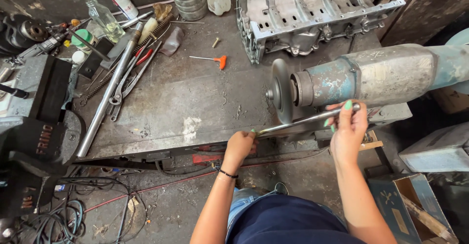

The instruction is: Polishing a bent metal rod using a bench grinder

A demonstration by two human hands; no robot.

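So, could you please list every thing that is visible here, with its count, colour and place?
metal rod: one, silver, held under the grinder
bench grinder: one, grey-blue, right side of bench
grinding wheel: one, grey, at grinder's left end
engine casing: one, silver, back of bench
bench vise: one, dark grey, left edge
long steel tube: one, silver, left on bench
T-handle key: one, orange handle, bench middle
glass bottle: one, clear, back left
left hand: one, grips rod's left end
right hand: one, green nails, grips rod's right end
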